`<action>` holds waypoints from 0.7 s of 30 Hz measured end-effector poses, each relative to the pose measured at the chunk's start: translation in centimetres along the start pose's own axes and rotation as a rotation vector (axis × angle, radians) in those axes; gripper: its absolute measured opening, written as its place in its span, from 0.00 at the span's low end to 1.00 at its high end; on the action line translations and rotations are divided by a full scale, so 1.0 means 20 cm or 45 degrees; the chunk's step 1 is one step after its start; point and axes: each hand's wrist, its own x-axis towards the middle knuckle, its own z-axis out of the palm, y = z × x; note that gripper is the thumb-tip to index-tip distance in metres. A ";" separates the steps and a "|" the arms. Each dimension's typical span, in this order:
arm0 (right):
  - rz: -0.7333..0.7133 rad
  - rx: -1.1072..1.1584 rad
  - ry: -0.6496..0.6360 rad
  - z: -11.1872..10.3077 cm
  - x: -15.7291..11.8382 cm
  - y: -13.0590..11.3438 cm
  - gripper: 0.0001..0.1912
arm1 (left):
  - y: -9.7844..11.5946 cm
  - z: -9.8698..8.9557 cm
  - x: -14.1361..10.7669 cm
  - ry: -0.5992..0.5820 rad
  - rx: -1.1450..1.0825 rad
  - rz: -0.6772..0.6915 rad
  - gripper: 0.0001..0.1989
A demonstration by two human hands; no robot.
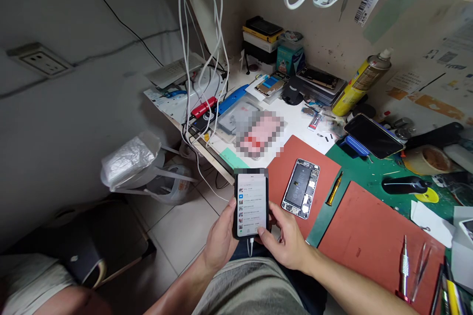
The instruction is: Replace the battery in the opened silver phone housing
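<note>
A smartphone (252, 204) in a dark case is held upright above my lap, its screen lit with a list of entries. My left hand (222, 231) grips its left side. My right hand (284, 236) holds the right edge, with the thumb on the lower part of the screen. From the phone's bottom end hangs a white charging cable (252, 248). Just to the right, an opened phone (301, 188) with its battery and boards exposed lies on a reddish-brown mat (275, 170). A gold screwdriver (334, 188) rests beside it.
A second reddish-brown mat (369, 226) bears a silver screwdriver (405, 266) and tweezers (421, 270). Further back are a dark-screened phone (373, 136), a yellow spray can (362, 81) and stacked boxes (260, 42). White cables (188, 59) hang at the table's left edge. Another person's leg (55, 290) shows lower left.
</note>
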 end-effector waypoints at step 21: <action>-0.001 -0.018 0.023 0.00 0.00 0.00 0.21 | -0.01 0.00 0.02 -0.003 -0.041 0.001 0.26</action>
